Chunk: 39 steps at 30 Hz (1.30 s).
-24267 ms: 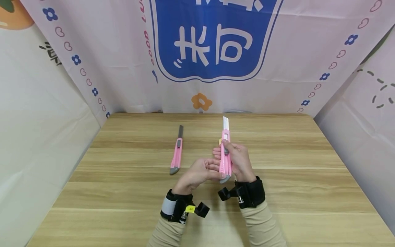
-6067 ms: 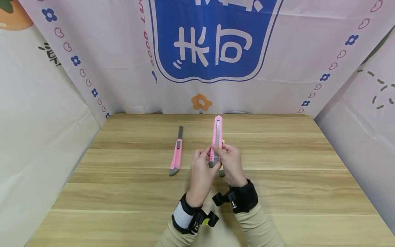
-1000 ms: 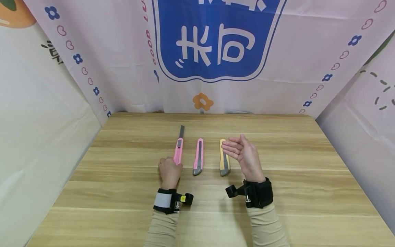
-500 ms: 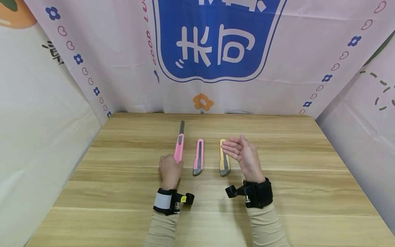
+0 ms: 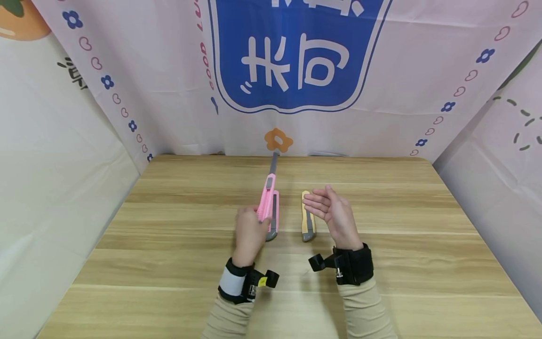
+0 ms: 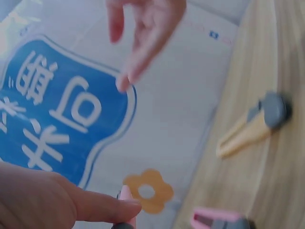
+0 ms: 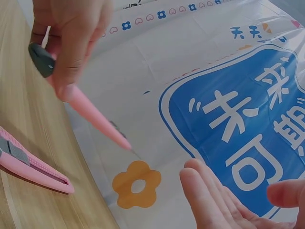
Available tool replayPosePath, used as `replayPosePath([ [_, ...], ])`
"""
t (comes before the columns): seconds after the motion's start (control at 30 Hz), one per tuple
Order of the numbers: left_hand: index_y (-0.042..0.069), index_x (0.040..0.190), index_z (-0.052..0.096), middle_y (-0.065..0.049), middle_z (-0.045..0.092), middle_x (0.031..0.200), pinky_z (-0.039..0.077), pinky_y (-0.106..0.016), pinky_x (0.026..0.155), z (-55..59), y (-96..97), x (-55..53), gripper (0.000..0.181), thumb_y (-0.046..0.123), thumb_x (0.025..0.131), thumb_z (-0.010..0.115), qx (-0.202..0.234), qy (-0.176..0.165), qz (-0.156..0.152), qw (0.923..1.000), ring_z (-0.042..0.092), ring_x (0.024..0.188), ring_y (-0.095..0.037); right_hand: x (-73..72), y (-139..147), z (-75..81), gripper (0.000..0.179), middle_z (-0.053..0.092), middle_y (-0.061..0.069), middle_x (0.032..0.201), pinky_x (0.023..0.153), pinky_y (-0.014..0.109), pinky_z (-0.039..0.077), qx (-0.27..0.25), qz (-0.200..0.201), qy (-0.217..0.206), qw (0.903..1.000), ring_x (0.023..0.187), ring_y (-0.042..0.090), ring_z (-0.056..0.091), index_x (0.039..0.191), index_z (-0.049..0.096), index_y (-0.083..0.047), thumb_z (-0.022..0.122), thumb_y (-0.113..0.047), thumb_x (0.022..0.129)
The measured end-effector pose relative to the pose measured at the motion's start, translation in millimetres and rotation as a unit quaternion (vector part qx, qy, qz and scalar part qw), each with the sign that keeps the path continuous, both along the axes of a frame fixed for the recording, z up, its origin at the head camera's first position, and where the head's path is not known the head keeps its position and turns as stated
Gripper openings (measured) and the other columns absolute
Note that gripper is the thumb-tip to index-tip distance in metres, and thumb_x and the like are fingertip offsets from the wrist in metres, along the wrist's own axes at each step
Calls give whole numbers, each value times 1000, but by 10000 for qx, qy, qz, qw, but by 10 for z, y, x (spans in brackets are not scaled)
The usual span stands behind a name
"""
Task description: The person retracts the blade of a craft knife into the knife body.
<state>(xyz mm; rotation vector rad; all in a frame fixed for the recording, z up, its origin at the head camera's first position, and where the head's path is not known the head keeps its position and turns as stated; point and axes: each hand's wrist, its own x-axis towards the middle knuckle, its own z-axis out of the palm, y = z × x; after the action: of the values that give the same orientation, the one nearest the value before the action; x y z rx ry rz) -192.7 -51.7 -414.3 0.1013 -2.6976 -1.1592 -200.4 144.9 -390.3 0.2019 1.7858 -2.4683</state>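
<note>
My left hand [image 5: 251, 234] grips a pink utility knife [image 5: 267, 197] by its lower end, its grey blade extended and pointing away from me. In the right wrist view the knife [image 7: 97, 114] is raised off the table, thumb pressed along its side. Below it, partly covered in the head view, a second pink utility knife [image 5: 276, 207] lies on the table with no blade showing. My right hand [image 5: 336, 214] is held with straight fingers and holds nothing. Its fingertips overlap a yellow utility knife [image 5: 307, 221], which lies on the table, blade retracted.
A wooden table [image 5: 402, 263] spreads under both hands. Its back edge meets a hanging white cloth [image 5: 178, 117] with a blue emblem and an orange flower. More pale cloth hangs on the left and right sides.
My left hand has picked up the extended pink utility knife from the left and carried it rightward, over the second pink one. My right hand has hardly moved in the last second.
</note>
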Motion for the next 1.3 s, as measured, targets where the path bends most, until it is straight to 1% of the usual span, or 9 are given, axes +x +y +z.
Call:
replayPosePath([
  [0.1,-12,112,63,-27,63,104,49,-43,81,65,65,48,42,8,78,77,98,81,-177,9998,57,94,-34,3,-10,7,47,74,-2,94,86,27,60,-15,17,-13,10000,91,10,73,127,48,7,33,-32,106],
  [0.23,-11,114,62,-24,63,101,46,-35,72,140,138,107,45,11,79,78,55,121,-384,9992,55,86,-27,5,-34,5,45,74,-2,93,86,27,60,55,50,-9,10000,92,11,73,130,46,10,36,-27,105],
  [0.4,-11,115,60,-22,61,100,45,-31,68,226,217,187,46,12,80,77,53,176,-735,9971,52,81,-23,6,-71,-12,43,70,16,113,87,27,59,240,60,-40,9997,94,11,72,133,47,8,43,-22,103],
  [0.47,-10,116,60,-21,60,101,46,-30,68,253,252,223,46,12,80,77,78,183,-880,9959,52,81,-22,8,-88,-16,41,68,19,117,87,26,59,308,70,-47,9995,93,10,72,133,48,7,45,-21,103],
  [0.53,-10,116,60,-21,59,103,47,-30,68,275,288,257,46,12,80,77,96,210,-1017,9945,52,82,-22,5,-104,-22,40,70,16,113,87,26,59,345,74,-55,9994,91,9,72,133,49,6,45,-19,103],
  [0.67,-8,117,60,-21,59,107,48,-31,71,294,350,300,45,12,80,77,156,262,-1206,9922,53,86,-22,-5,-132,-30,39,69,-1,91,82,23,60,388,21,-95,9992,84,6,71,131,51,7,48,-18,101],
  [0.8,-6,117,61,-19,59,107,48,-33,73,290,398,320,44,11,80,77,188,322,-1263,9913,54,88,-23,-11,-140,-32,40,68,-8,85,77,20,60,451,-29,-172,9988,79,4,69,131,51,8,50,-17,100],
  [1.03,-6,118,60,-18,60,107,48,-29,71,275,460,343,48,12,78,78,53,286,-1263,9916,54,87,-22,-1,-125,-17,40,75,-7,88,74,19,60,340,63,-233,9991,81,4,71,133,51,5,51,-19,100],
  [1.3,-4,117,59,-15,61,106,44,-28,71,252,494,350,55,15,72,84,71,346,-1193,9922,51,86,-20,10,-99,-11,42,74,-13,84,75,21,61,284,224,17,9993,84,4,72,136,47,8,52,-13,99],
])
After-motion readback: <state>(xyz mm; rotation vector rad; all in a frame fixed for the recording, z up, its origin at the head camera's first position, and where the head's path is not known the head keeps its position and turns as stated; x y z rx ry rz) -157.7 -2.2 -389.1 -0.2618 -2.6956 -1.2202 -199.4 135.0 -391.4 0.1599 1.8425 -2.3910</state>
